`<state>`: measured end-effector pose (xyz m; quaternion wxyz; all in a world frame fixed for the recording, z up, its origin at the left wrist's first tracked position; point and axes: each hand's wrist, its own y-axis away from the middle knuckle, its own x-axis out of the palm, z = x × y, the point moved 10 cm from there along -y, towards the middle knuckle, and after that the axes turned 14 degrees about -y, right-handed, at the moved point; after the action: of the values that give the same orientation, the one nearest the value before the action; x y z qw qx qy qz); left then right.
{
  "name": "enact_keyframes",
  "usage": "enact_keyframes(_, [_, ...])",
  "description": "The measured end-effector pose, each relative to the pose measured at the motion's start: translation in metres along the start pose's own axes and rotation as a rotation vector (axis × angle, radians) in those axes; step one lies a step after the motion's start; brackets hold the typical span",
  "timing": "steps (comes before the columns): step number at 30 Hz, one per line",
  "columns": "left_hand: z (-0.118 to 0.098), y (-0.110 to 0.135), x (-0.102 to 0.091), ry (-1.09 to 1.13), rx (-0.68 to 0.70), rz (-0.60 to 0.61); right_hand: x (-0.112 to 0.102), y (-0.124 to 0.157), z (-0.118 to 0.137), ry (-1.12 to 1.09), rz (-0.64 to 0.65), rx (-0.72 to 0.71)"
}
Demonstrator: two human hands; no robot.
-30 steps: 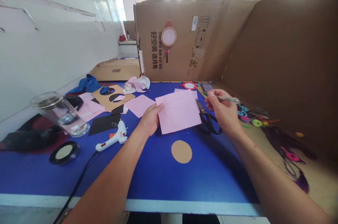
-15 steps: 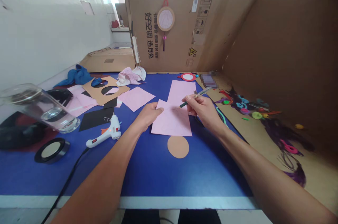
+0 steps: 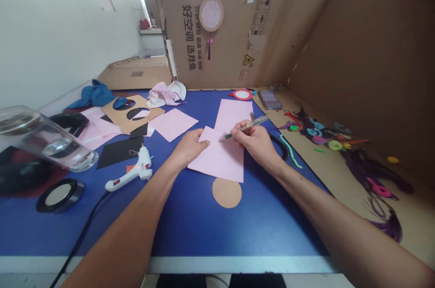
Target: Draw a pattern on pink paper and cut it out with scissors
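My left hand (image 3: 190,146) pinches the left edge of a pink paper sheet (image 3: 219,161), thumb on top. My right hand (image 3: 253,142) is closed round a pen (image 3: 261,121) with a green lower barrel. Its tip is at the upper middle of the sheet; I cannot tell whether it touches. A second pink sheet (image 3: 234,110) lies just behind the held one. The near edge of the held sheet overlaps a round tan card disc (image 3: 227,194) on the blue table (image 3: 204,233).
To the left lie a white glue gun (image 3: 136,170) with its cord, black paper (image 3: 118,152), a tape roll (image 3: 60,195) and a tilted clear water container (image 3: 68,147). Cardboard with holes (image 3: 115,113) lies behind them. Beads and purple tassels (image 3: 387,229) are at right. A cardboard wall (image 3: 231,39) stands behind.
The pen tip has moved left across the sheet. The held sheet has turned slightly, its near edge now slanting down to the right. The view has shifted a little.
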<state>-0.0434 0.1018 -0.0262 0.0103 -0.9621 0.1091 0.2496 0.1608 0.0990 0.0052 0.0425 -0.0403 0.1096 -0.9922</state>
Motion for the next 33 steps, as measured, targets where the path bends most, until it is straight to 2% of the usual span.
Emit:
enact_keyframes(4, [0.001, 0.002, -0.002, 0.022, -0.021, 0.059, -0.005, 0.0, 0.004, -0.017, -0.023, -0.041])
enact_keyframes(7, [0.001, 0.002, -0.006, 0.057, -0.031, 0.042, -0.01, -0.001, 0.005, -0.045, -0.054, -0.043])
enact_keyframes(11, [0.002, 0.001, -0.014, 0.176, -0.035, -0.08, -0.024, -0.001, 0.004, -0.071, -0.136, -0.034])
enact_keyframes(15, [0.008, 0.0, -0.025, 0.415, -0.067, -0.257, -0.035, 0.002, 0.007, -0.059, -0.201, -0.077])
enact_keyframes(19, [0.014, 0.001, -0.03, 0.655, -0.112, -0.389, -0.024, 0.005, -0.001, -0.163, -0.153, 0.002])
enact_keyframes(22, [0.014, 0.002, -0.026, 0.747, -0.133, -0.424, -0.016, 0.005, -0.01, -0.31, -0.146, 0.102])
enact_keyframes(26, [0.011, 0.005, -0.015, 0.743, -0.167, -0.352, -0.029, -0.002, -0.005, -0.337, -0.189, 0.084])
enact_keyframes(33, [-0.003, 0.012, -0.002, 0.564, -0.192, -0.09, -0.054, -0.013, 0.012, -0.18, -0.042, 0.05])
